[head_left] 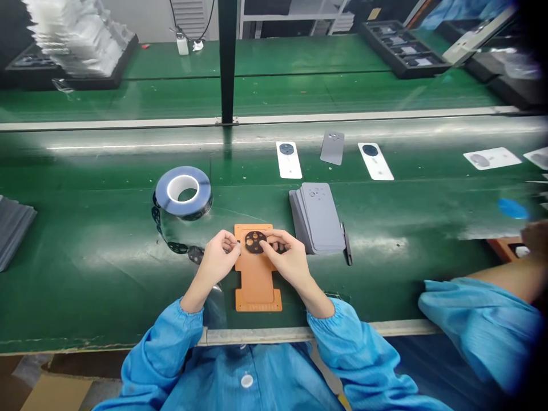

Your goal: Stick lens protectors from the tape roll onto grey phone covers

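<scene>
An orange fixture (257,279) lies in front of me, with a round black piece with holes (256,242) over its upper part. My right hand (287,254) pinches the right edge of that black piece between thumb and fingers. At the fixture's upper left edge, my left hand (221,254) has its fingertips pressed together; what they hold, if anything, is too small to name. A blue-rimmed tape roll (183,193) lies beyond my left hand, its strip of black round pieces (177,248) trailing toward that hand.
Right of the fixture are a stack of grey plates (323,220) and a black pen-like tool (346,244). White cards (289,160) and a single grey plate (333,148) lie farther back. Another person's blue sleeve (483,319) reaches in at right. Grey sheets (13,228) lie far left.
</scene>
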`<state>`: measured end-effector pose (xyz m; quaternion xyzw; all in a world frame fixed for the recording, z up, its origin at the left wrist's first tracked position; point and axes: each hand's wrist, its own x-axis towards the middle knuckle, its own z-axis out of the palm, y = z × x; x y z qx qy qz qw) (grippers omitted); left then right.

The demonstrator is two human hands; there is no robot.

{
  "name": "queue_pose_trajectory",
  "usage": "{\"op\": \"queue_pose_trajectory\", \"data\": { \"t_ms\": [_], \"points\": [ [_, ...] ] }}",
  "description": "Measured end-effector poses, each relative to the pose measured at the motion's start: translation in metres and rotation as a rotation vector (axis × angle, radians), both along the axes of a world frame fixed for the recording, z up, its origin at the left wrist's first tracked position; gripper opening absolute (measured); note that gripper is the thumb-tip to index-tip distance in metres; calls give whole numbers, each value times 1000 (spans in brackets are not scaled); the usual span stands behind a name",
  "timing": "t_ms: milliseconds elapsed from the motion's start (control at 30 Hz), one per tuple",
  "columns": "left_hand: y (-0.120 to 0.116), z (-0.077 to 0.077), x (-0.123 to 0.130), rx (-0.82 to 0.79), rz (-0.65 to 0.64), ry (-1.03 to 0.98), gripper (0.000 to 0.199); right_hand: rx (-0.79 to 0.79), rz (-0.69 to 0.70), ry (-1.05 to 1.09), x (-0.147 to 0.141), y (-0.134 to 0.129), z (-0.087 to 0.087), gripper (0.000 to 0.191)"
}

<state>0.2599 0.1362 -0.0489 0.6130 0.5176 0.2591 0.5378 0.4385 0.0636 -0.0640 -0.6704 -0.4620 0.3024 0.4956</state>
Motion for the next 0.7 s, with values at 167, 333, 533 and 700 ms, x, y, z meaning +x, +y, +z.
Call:
{"op": "queue_pose_trajectory", "data": {
  "t_ms": [167, 333, 533, 700],
  "points": [
    [0, -1, 4, -18, 3, -21, 11, 6, 14, -122, -1, 0, 1, 16],
    [-1, 2, 7, -6, -11, 52, 10, 44, 18, -226, -1, 0, 7, 15],
    [-3, 2, 9, 41, -15, 106, 11, 67, 34, -314, -2, 0, 10, 14],
    [-3, 2, 10, 45, -19, 123, 11, 75, 18, -412, -4, -2, 4, 12]
  ]
}}
